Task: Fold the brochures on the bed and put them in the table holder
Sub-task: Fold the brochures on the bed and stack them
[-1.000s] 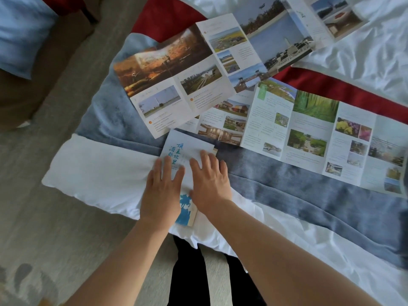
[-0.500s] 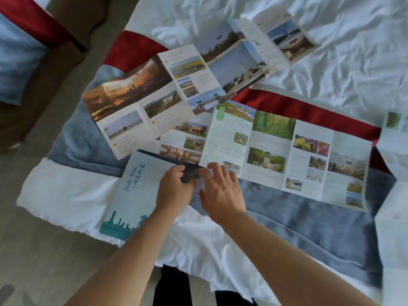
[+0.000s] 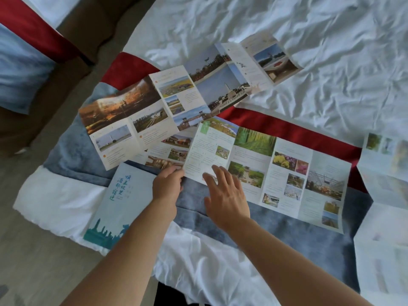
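Observation:
A folded brochure (image 3: 123, 202) with a pale blue cover and a teal skyline lies flat near the bed's corner. My left hand (image 3: 166, 186) is beside it, its fingertips pinching the lower left corner of a long unfolded brochure with garden photos (image 3: 289, 173). My right hand (image 3: 225, 193) rests with fingers spread on that brochure's lower left panels. A second unfolded brochure (image 3: 141, 111) with sunset and bridge photos lies farther back. A third one (image 3: 170, 153) peeks out from under both. The table holder is not in view.
Another unfolded, pale brochure (image 3: 384, 195) lies at the right edge. The bed has a rumpled white sheet (image 3: 287, 29) and a blue and red runner (image 3: 276, 228). The floor (image 3: 33, 250) is to the left, and a brown seat with a cushion (image 3: 22, 74) stands at the far left.
Both hands have left the folded blue brochure, which now lies flat to the left. They moved forward and right to the garden brochure's left end, and my left hand took hold of its corner.

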A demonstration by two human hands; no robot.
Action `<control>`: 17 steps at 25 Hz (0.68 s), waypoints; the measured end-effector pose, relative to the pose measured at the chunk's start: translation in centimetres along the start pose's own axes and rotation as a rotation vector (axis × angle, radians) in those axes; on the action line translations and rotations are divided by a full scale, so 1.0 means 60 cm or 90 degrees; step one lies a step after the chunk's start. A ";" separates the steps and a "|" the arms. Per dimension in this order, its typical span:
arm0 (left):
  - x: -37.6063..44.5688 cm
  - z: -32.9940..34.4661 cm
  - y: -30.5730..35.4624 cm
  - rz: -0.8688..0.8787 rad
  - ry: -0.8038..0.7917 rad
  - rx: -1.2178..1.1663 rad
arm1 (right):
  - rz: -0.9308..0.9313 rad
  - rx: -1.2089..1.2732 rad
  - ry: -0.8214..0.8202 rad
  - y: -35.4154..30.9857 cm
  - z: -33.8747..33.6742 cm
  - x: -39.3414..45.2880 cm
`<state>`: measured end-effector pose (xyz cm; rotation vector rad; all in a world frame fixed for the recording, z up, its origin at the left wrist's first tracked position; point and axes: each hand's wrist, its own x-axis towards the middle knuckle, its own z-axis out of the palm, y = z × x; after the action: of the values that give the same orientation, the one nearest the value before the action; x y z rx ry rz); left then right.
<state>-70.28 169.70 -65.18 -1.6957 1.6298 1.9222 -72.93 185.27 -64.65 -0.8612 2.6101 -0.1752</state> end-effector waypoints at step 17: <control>0.008 0.009 -0.015 0.048 -0.166 0.009 | 0.224 0.013 0.057 -0.045 0.021 0.065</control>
<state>-70.21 170.21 -66.22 -1.3280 1.6237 2.0579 -73.85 180.78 -66.44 -0.3842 2.7866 -0.1457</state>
